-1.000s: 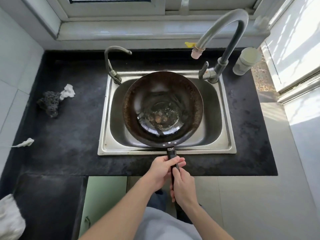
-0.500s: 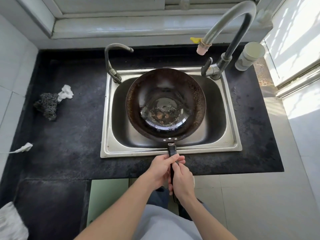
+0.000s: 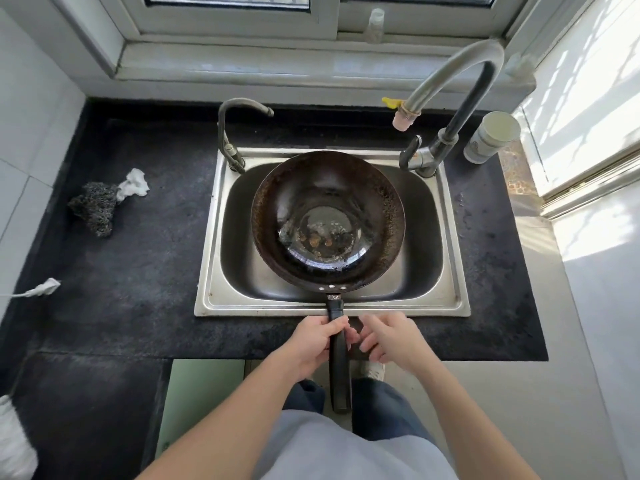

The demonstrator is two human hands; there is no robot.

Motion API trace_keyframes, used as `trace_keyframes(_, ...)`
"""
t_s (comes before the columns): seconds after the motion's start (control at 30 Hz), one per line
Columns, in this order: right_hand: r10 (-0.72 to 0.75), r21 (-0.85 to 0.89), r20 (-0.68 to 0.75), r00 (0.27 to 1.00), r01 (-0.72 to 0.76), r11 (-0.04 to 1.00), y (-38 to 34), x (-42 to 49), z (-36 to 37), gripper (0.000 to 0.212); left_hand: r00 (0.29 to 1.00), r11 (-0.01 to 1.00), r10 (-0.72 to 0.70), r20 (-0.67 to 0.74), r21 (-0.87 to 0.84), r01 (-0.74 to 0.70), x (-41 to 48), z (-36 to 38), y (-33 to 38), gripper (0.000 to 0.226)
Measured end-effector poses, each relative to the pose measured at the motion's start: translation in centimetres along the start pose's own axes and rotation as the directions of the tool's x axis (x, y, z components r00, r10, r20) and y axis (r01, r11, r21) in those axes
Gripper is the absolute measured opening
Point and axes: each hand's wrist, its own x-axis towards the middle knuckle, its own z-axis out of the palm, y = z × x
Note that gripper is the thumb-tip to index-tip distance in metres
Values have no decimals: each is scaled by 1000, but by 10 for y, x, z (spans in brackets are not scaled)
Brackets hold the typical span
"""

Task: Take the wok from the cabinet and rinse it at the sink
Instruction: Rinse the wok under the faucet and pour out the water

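Observation:
A dark round wok [image 3: 329, 188] sits in the steel sink [image 3: 450, 299], with a little water and some brown bits pooled in its bottom. Its long black handle sticks out toward me over the sink's front rim. My left hand [image 3: 311, 341] grips that handle just past the rim. My right hand [image 3: 391, 337] hovers just right of the handle, fingers loosely spread and holding nothing. The tall curved tap [image 3: 450, 74] arches over the sink's back right corner, its spout [image 3: 403, 117] above the wok's far rim. No water runs from it.
A second, smaller tap [image 3: 232, 133] stands at the sink's back left. A white jar [image 3: 491, 136] sits right of the big tap. On the black counter [image 3: 138, 271] at left lie a steel scourer [image 3: 95, 209] and a crumpled white tissue [image 3: 133, 183].
My right hand has let go of the wok handle and moved a little to the right. The left hand keeps its grip, and the wok stays in the sink.

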Motion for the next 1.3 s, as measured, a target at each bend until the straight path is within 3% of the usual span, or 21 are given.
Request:
trace_keyframes(0.13, -232, -128, -262, 937, 205, 970, -24, 25, -52, 27, 998, 995, 4, -58, -103, -10, -2, 8, -4, 21)
trace_keyframes(0.2, -317, -160, -315, 894, 279, 947, -38, 37, -74, 21, 996, 988, 0, -93, -151, -14, -5, 13, -6, 21)
trace_keyframes(0.33, -502, -276, -340, 795, 426, 862, -65, 66, -117, 45, 978, 985, 17, -209, -167, -52, -12, 28, -13, 23)
trace_keyframes(0.47, -565, -270, -382, 731, 496, 825, -95, 93, -153, 60, 930, 979, 39, -365, -171, -108, -8, 46, -20, 24)
trace_keyframes(0.6, -563, -264, -329, 758, 499, 825, -122, 111, -172, 74, 887, 984, 110, -449, -78, -161, -5, 52, -24, 26)
trace_keyframes(0.77, -558, -311, -259, 788, 479, 821, -130, 118, -169, 76, 868, 979, 141, -476, -65, -195, -5, 54, -26, 26)
trace_keyframes(1.3, -637, -438, -137, 758, 530, 726, -127, 125, -174, 78, 845, 976, 160, -510, -46, -213, 1, 58, -28, 27)
